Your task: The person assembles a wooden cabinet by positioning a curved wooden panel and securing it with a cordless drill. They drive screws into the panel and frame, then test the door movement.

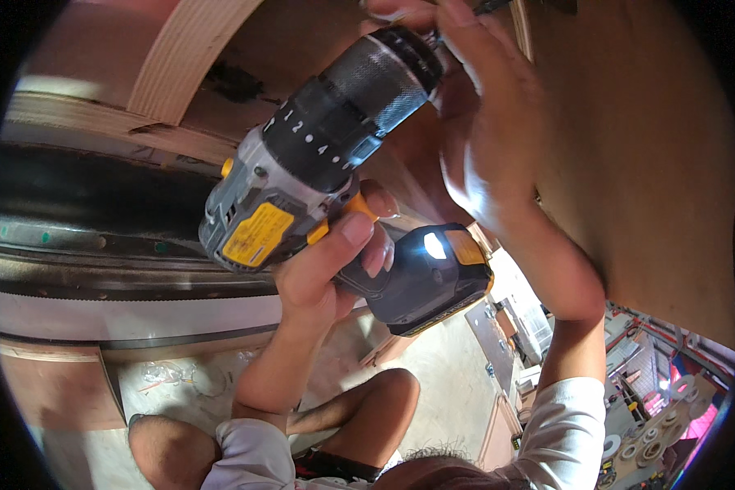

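Observation:
A cordless drill (322, 139) in grey, black and yellow fills the middle of the view, tilted with its chuck (396, 69) up and to the right. My left hand (322, 261) is wrapped round its grip, with fingers by the yellow trigger. Below the grip sits the black battery (433, 286), and a lamp on the drill's base is lit. At the chuck's front end, my right hand (494, 106) is curled in with its fingers round a thin metal drill bit (434, 37). The picture's top edge cuts off some of those fingertips, and the hand is partly blurred.
Wooden battens (188, 61) and a dark rail (98, 220) run along the left. A broad brown panel (645, 163) stands close to my right arm. Clear plastic scraps (171, 376) lie on the floor; a table with tape rolls (653, 437) is at lower right.

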